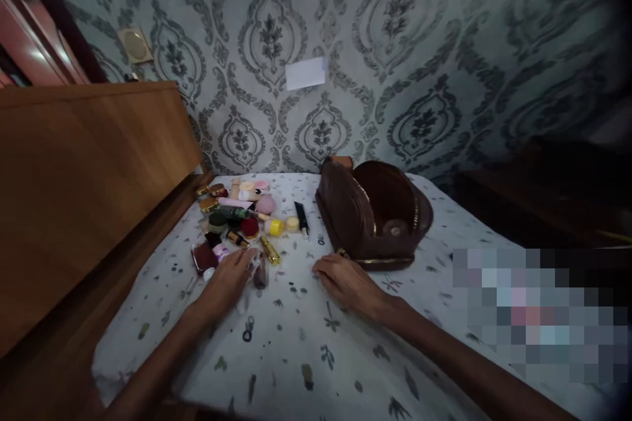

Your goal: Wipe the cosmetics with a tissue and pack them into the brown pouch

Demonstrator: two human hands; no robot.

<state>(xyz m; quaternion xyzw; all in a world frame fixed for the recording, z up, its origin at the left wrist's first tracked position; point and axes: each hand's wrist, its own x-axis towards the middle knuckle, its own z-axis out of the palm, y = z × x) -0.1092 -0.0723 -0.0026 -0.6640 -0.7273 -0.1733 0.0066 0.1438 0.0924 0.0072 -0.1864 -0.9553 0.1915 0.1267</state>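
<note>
My left hand [230, 278] reaches into the front of a group of cosmetics, fingers stretched forward. Its fingertips are beside a small brownish bottle [260, 274]; whether they touch it is unclear. A gold tube [270, 250] lies just beyond, and a dark red flat item [202, 258] is left of the hand. Flat on the sheet, fingers extended, my right hand [348, 284] is by the lower front corner of a brown bag [345, 210]. The bag stands unzipped with its top gaping. I see nothing held in the right hand.
Behind my left hand lie several jars, tubes and a pink sponge [265, 204]. A black tube [301, 219] is left of the bag. A wooden panel [99, 191] borders the left side, and a patterned wall [336, 66] stands behind. A pixelated patch covers the right.
</note>
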